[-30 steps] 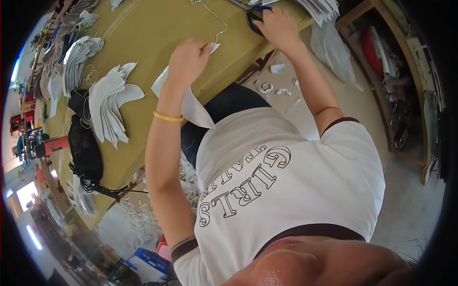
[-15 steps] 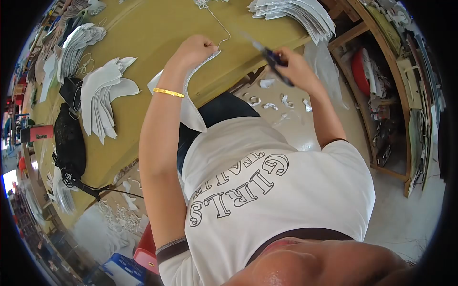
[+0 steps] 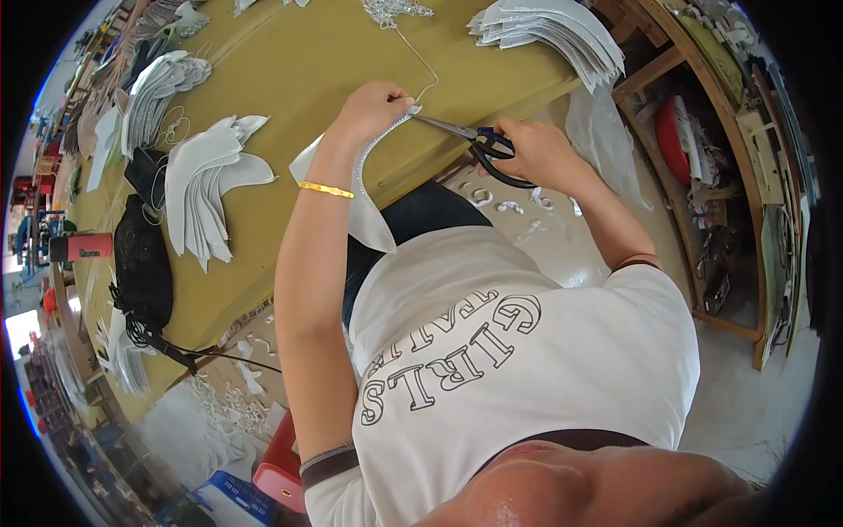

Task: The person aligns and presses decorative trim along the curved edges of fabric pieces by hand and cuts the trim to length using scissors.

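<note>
My left hand point(image 3: 374, 114) pinches the end of a curved white fabric piece point(image 3: 370, 221), which hangs over the table's near edge toward my lap. Sparkling rhinestone-like trim lines its inner edge. From the pinched end a thin chain point(image 3: 425, 63) runs up to a loose heap of chain point(image 3: 392, 10) on the table. My right hand point(image 3: 546, 155) grips dark-handled scissors point(image 3: 481, 146), fingers wrapped about the handles. The blade tips lie right beside the trimmed end at my left fingertips; whether they touch the chain I cannot tell.
On the yellow-covered table point(image 3: 325, 53) lie stacks of white pieces: a fanned trimmed stack point(image 3: 549, 33) at upper right, an untrimmed stack point(image 3: 206, 180) at left. A black bag point(image 3: 143, 263) hangs at the left edge. Wooden shelving point(image 3: 716, 167) stands right. Scraps point(image 3: 509, 208) litter the floor.
The scissors have moved left and down, their tips coming to the end of the white piece by my left hand. The whole view has shifted slightly.
</note>
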### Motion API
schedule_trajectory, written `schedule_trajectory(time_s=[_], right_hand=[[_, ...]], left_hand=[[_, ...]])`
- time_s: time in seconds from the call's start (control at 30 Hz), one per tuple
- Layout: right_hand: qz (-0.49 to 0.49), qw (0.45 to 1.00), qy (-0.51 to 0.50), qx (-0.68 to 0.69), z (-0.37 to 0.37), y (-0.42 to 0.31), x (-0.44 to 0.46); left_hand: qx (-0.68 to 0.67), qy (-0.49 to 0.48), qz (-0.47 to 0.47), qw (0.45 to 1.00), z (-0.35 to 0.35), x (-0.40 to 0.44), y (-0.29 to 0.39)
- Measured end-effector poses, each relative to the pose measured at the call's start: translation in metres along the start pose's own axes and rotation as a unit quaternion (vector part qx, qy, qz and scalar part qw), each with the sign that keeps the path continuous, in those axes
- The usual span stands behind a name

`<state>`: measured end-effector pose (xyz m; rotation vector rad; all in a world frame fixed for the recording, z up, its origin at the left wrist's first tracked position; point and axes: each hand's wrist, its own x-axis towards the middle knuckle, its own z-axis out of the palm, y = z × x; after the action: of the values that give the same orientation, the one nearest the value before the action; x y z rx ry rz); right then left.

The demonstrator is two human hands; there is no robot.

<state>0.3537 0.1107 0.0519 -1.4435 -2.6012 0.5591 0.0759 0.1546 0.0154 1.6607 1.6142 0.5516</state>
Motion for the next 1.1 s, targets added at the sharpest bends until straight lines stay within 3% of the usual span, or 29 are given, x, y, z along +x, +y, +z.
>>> schedule_trajectory(time_s=[0.4,0.53,0.6,0.63,0.67,0.7,0.73,0.77,0.8,0.87,0.97,1.07,1.1], right_hand=[[-0.028,0.999,0.008,-0.014,0.006,0.004,0.009],[0.03,0.991,-0.01,0.13,-0.012,0.005,0.011],[0.008,0.993,0.119,0.025,0.005,0.045,0.027],[0.056,0.991,0.123,0.014,0.003,0.044,0.035],[0.116,0.986,0.114,-0.025,-0.006,0.039,0.041],[0.08,0.986,0.145,-0.034,0.006,0.062,0.056],[0.101,0.98,0.152,-0.074,0.007,0.069,0.068],[0.044,0.984,0.167,-0.037,0.015,0.09,0.085],[0.07,0.986,0.139,-0.065,0.016,0.092,0.101],[0.02,0.971,0.21,-0.113,0.035,0.104,0.124],[0.025,0.953,0.238,-0.184,0.034,0.058,0.131],[-0.032,0.956,0.253,-0.146,0.036,0.008,0.125],[-0.062,0.964,0.217,-0.141,0.041,-0.001,0.128]], left_hand=[[0.064,0.03,0.023,0.997,0.002,-0.004,0.007],[-0.056,0.164,0.031,0.984,0.005,0.004,-0.01],[-0.109,0.32,0.045,0.94,-0.005,0.008,-0.034],[-0.094,0.383,0.042,0.918,-0.014,-0.005,-0.031],[0.06,0.445,0.099,0.888,-0.019,-0.004,-0.059],[0.136,0.343,0.002,0.929,-0.036,-0.018,-0.058],[0.1,0.381,0.119,0.912,-0.035,-0.024,-0.076],[0.164,0.249,0.062,0.952,-0.052,-0.053,-0.058],[0.142,0.203,-0.041,0.968,-0.055,-0.065,-0.061],[0.204,0.257,-0.067,0.942,-0.048,-0.095,-0.068],[0.203,0.252,-0.079,0.943,-0.045,-0.108,-0.08],[0.12,0.231,-0.02,0.965,-0.044,-0.099,-0.105],[0.126,0.226,-0.019,0.966,-0.045,-0.101,-0.102]])
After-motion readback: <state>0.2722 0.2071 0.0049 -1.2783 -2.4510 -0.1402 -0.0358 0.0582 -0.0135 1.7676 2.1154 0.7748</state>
